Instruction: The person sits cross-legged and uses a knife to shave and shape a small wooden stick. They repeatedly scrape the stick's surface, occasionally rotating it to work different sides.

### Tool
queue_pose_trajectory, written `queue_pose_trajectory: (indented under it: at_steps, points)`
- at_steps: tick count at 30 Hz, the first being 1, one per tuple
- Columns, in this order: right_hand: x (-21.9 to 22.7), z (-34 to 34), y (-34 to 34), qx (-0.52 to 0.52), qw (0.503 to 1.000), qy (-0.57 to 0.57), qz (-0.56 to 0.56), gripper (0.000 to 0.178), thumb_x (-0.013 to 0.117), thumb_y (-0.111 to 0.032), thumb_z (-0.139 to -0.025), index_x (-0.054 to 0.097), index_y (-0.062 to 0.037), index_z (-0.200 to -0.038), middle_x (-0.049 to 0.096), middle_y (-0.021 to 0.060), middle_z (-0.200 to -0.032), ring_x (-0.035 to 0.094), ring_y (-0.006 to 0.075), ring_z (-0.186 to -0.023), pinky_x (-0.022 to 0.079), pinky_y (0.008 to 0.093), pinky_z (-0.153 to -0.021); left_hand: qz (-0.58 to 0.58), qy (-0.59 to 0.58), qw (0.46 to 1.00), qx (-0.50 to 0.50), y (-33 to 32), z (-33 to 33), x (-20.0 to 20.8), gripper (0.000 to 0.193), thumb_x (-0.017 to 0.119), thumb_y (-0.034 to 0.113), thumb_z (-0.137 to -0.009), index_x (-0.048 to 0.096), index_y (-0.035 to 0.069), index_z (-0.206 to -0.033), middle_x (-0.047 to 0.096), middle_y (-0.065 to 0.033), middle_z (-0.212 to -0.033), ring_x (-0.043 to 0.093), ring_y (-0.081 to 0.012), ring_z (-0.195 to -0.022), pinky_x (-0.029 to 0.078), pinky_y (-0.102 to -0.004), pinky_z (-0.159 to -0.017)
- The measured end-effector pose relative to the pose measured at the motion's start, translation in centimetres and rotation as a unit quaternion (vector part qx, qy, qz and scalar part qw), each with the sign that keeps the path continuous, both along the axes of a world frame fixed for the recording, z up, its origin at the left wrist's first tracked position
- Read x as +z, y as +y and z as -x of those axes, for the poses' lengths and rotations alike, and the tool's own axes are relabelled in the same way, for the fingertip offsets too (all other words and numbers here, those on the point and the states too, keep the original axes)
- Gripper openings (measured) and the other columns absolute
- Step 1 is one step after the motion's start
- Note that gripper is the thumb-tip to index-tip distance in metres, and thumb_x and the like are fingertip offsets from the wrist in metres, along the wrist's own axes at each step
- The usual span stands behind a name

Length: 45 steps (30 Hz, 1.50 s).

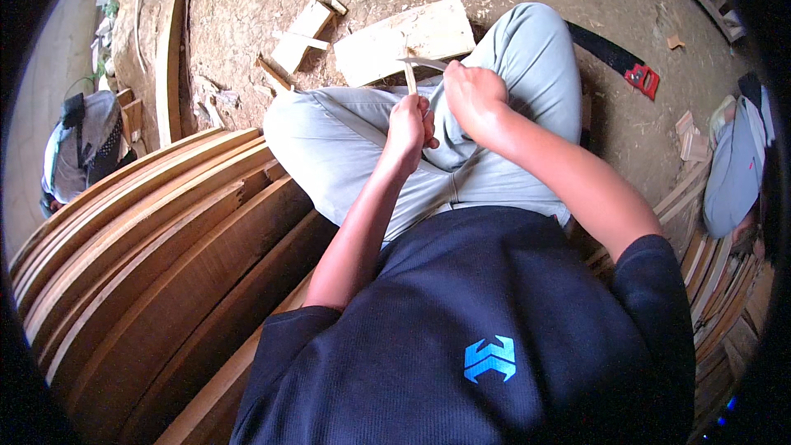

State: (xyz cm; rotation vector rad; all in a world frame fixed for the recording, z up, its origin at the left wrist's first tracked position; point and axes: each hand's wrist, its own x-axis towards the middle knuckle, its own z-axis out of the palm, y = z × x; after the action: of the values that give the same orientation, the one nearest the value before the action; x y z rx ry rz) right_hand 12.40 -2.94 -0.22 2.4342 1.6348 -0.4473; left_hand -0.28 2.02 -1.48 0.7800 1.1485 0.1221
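Head: right hand (pixel 475 97) hides grip of knife (pixel 427 62); left hand (pixel 409 125), base of stick (pixel 410 79).

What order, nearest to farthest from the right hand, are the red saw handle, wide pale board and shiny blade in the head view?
From the right hand:
1. Shiny blade: held in it, pointing left.
2. Wide pale board: ahead and to the left.
3. Red saw handle: farthest, off to the right.
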Motion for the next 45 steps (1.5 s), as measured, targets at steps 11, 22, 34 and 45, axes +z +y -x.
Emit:
queue_pose_trajectory:
  at_steps: [11,22,34,45]
  points:
    - [3.5,0.5,-2.5,-0.045,0.995,0.093,0.010,0.012,0.052,-0.009,-0.085,0.058,-0.0002,-0.091,0.068,0.0198,-0.077,0.070,0.0276,-0.074,0.056,0.0370,-0.059,0.016,-0.009,1.000,0.019,0.1,0.1,0.1,0.022,0.039,0.027,-0.092,0.047,0.010,-0.080,0.036,-0.0002,-0.050,0.031,-0.0134,-0.042,0.027,-0.0304,-0.040]
    - [0.1,-0.6,1.7,-0.018,0.999,0.015,0.027,0.009,0.061,-0.010,-0.081,0.069,-0.0080,-0.083,0.070,0.0092,-0.081,0.071,0.0197,-0.077,0.056,0.0308,-0.058,0.032,-0.014,0.999,0.011,0.3,0.0,-0.2,0.021,0.040,0.025,-0.091,0.047,0.010,-0.079,0.035,0.0005,-0.050,0.031,-0.0127,-0.041,0.027,-0.0299,-0.040]
    - [-1.4,1.4,2.2,-0.045,0.998,-0.020,0.049,0.019,0.063,-0.011,-0.080,0.066,-0.0061,-0.098,0.071,0.0049,-0.087,0.070,0.0160,-0.078,0.056,0.0326,-0.054,-0.025,0.015,0.999,-0.031,-0.2,-0.1,0.0,0.025,0.032,0.028,-0.091,0.045,0.010,-0.079,0.037,0.0017,-0.052,0.034,-0.0111,-0.041,0.035,-0.0307,-0.039]
    - [1.3,0.5,1.6,-0.005,0.995,0.027,0.093,0.017,0.068,-0.011,-0.075,0.072,-0.0111,-0.092,0.071,0.0055,-0.093,0.070,0.0171,-0.082,0.056,0.0333,-0.058,-0.008,0.020,1.000,-0.019,-0.4,-0.7,0.4,0.027,0.031,0.028,-0.092,0.043,0.011,-0.074,0.034,0.0019,-0.049,0.033,-0.0117,-0.041,0.036,-0.0314,-0.039]
